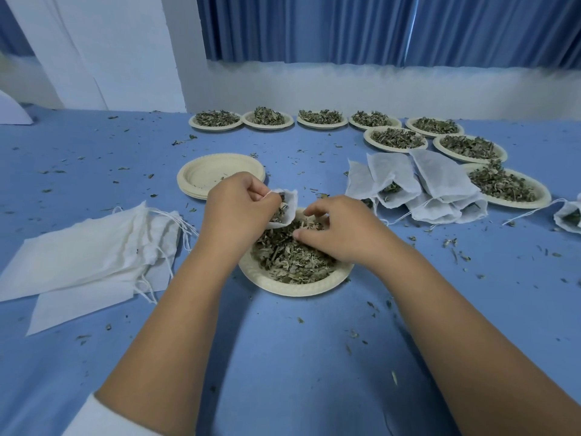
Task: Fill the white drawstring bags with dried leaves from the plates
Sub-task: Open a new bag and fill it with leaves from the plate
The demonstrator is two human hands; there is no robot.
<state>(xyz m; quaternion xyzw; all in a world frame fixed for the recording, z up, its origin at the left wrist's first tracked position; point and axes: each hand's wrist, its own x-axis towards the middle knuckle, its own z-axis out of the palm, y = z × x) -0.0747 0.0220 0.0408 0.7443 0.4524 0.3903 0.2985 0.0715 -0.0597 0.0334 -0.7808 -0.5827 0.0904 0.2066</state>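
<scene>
A plate [295, 287] of dried leaves [292, 259] sits on the table [283, 357] nearest the person. The left hand [235, 202] holds a drawstring bag [290, 206] over its far rim (the right hand [339, 231] is over the leaves). Flat bags [88, 253] lie left, stacked empty plates [201, 171] behind-left, filled bags [418, 187] behind-right, and loaded plates [322, 124] farther back.
</scene>
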